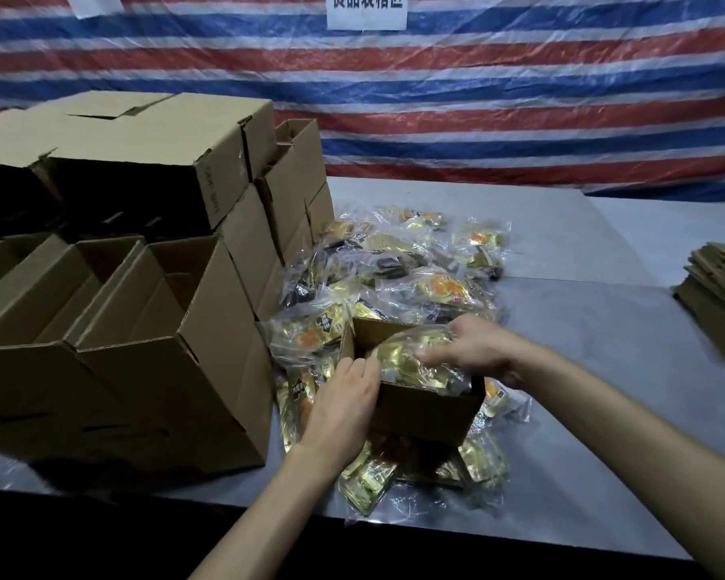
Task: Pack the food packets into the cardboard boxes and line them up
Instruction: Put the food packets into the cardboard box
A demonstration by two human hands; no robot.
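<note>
Open box sits atop the packet heap on the counter, long axis roughly 9 to 3 o'clock. Left hand grips its 9 o'clock rim. Right hand enters from 2 o'clock and pinches a gold packet inside the mouth (fingers blurred).

I saw the small box — a packet in it — sitting on the packet pile on the table, open boxes stacked to its left, flattened cardboard far right.

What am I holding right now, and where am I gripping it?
Your right hand grips a food packet by its upper right edge, in the open box. Your left hand holds that box at its left rim.
</note>
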